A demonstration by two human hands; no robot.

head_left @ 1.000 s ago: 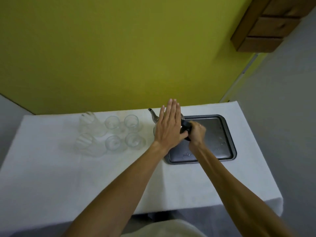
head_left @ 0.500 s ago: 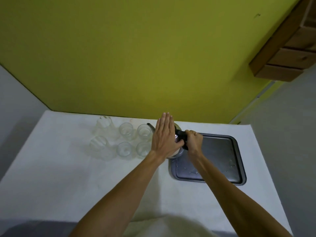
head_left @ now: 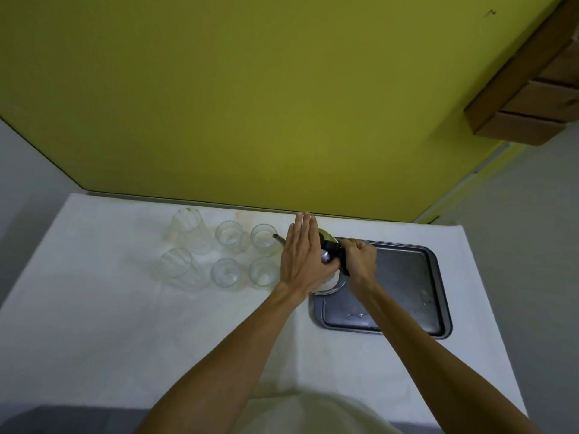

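Note:
A metal kettle (head_left: 329, 281) with a black handle and a thin spout stands at the left edge of a dark tray (head_left: 407, 292). My right hand (head_left: 360, 261) grips the black handle. My left hand (head_left: 302, 255) lies flat, fingers straight, over the kettle's lid, hiding most of it. The spout tip (head_left: 277, 237) points left toward the back right glass (head_left: 263, 239). Several clear glasses (head_left: 225, 270) stand in two rows left of the kettle.
A white cloth covers the table (head_left: 125, 324). Two taller glasses (head_left: 177, 267) stand at the left end of the rows. A yellow wall rises right behind the table. Wooden drawers (head_left: 532, 98) hang at the upper right.
The kettle has shifted left, from inside the tray to its left edge, spout nearer the glasses. Both hands keep their places on it. The camera has tilted and moved.

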